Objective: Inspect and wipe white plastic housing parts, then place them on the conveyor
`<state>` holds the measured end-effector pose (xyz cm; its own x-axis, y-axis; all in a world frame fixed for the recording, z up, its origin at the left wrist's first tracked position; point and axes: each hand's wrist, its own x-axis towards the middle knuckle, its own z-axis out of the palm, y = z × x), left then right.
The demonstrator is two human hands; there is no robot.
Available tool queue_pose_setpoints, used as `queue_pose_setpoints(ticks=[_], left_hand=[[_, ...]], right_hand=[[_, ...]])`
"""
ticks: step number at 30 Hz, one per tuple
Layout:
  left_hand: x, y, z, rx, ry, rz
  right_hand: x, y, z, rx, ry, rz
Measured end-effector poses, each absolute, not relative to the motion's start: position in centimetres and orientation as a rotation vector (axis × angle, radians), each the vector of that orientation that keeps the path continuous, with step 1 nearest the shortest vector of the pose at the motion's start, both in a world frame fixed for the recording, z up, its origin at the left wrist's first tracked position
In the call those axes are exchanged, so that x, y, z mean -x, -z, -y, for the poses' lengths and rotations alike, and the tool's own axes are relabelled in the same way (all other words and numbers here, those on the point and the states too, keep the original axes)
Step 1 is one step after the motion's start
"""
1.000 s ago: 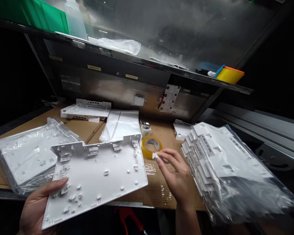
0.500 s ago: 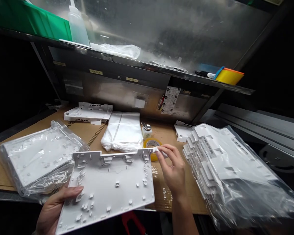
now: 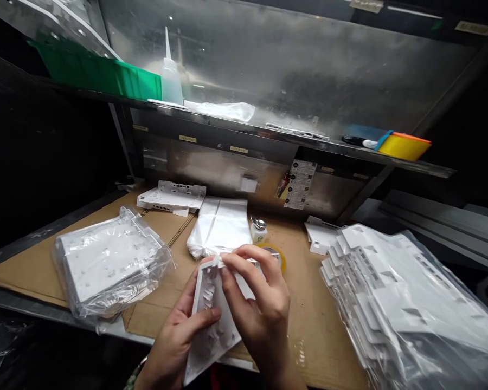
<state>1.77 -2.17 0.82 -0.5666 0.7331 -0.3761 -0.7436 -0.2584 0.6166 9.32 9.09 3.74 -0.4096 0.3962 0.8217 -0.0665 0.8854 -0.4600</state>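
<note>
A white plastic housing panel point(image 3: 211, 346) with small clips on its inner face is tilted up on its side in front of me. My left hand point(image 3: 177, 333) grips it by the left side, thumb on the inner face. At its upper corner, my right hand point(image 3: 262, 303) pinches a small piece of white wipe point(image 3: 218, 260) against the edge. The right hand covers part of the panel. Just behind the fingers, a roll of yellow tape point(image 3: 283, 261) is partly hidden. A small pump-top bottle point(image 3: 259, 231) stands beyond it.
Bagged white panels point(image 3: 109, 260) lie at left, and a bagged stack point(image 3: 390, 287) fills the right. Flat plastic bags point(image 3: 223, 222) and loose panels point(image 3: 173, 196) sit at the back on cardboard point(image 3: 309, 303). A shelf above bears a green bin point(image 3: 106, 76) and squeeze bottle point(image 3: 171, 81).
The panel has turned from facing me broadly to nearly edge-on, and both hands have come close together. The right hand's wipe stays at the panel's edge. The view has shifted left and up.
</note>
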Motion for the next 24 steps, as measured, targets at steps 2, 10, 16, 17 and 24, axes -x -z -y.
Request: queue_pose_setpoints(ticks=[2, 10, 16, 17, 24], left_hand=[[-1.8, -0.7, 2.0, -0.007, -1.962, -0.968], [-1.6, -0.3, 1.9, -0.036, -1.885, -0.992], [1.3, 0.3, 3.1, 0.025, -1.967, -0.958], [2.0, 0.4, 3.5, 0.046, -2.009, -0.93], [5.3, -0.4, 5.9, 0.147, -2.018, -0.635]], right_hand=[[-9.4, -3.5, -9.5, 0.299, -0.481, 1.925], [-9.6, -4.0, -9.1, 0.285, -0.477, 1.934], [-10.2, 0.0, -16.6, 0.604, -0.392, 1.851], [-10.4, 1.5, -18.3, 0.75, -0.348, 1.848], [-10.6, 8.7, -23.8, 0.985, -0.346, 2.115]])
